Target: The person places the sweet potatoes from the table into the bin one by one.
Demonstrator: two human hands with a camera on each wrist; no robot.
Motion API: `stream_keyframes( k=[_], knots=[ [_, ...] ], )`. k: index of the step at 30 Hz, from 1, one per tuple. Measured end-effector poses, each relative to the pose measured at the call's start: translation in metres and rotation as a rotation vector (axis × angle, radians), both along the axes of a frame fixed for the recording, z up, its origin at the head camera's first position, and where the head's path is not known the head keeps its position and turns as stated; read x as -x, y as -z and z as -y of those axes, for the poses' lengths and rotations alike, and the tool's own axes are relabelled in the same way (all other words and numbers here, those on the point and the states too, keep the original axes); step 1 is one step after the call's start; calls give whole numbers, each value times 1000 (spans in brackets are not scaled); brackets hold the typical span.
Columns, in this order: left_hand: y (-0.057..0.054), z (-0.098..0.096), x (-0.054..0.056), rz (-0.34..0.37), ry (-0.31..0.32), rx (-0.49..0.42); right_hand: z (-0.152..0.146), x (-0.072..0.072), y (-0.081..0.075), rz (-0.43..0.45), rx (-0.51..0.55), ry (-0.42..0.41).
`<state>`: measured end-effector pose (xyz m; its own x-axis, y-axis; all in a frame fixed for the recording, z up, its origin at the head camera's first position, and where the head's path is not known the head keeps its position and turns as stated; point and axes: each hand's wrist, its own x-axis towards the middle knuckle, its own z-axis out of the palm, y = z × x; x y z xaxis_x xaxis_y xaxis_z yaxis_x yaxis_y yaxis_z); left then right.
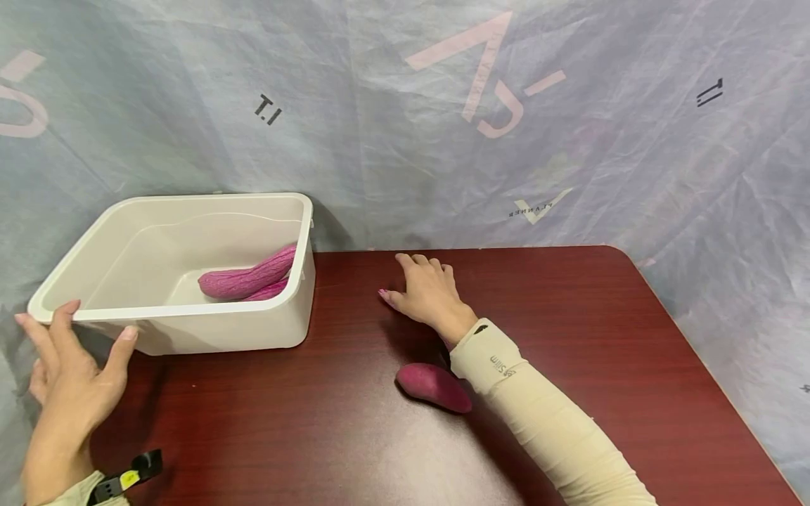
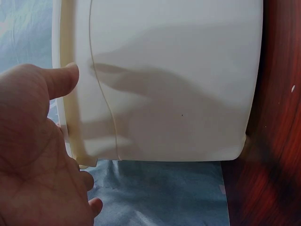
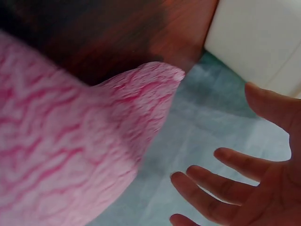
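A white plastic bin stands at the left of the table, with ribbed pink-purple vegetables inside its right end. My left hand is at its near left corner, fingertips right at the rim and thumb in front of the outer wall. Over the table, right of the bin, my right hand has its fingers spread and nothing in them. Beside that wrist lies a purple vegetable shaped like a sweet potato. A pink-streaked vegetable looms close in the right wrist view.
The dark red wooden table ends at a right edge and a rounded far right corner. A grey printed sheet hangs behind and around it, close to the bin's back.
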<state>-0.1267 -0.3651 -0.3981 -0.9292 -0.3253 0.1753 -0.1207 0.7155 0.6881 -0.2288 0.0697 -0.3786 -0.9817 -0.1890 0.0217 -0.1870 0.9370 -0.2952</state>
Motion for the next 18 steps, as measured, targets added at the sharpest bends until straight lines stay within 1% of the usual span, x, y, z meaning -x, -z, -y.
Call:
stream_keyframes(
  k=[5,9,13,18],
  knots=[
    [-1,0,-1,1,-8,7,-8,1,3,39,-34,30],
    [-1,0,-1,-2,3,9,-14,1,7,81,-63,40],
    [-3,-1,0,-3,10,12,-21,-1,10,106,-62,47],
    [-5,-4,1,-9,9,9,-29,-5,13,166,-35,57]
  ],
)
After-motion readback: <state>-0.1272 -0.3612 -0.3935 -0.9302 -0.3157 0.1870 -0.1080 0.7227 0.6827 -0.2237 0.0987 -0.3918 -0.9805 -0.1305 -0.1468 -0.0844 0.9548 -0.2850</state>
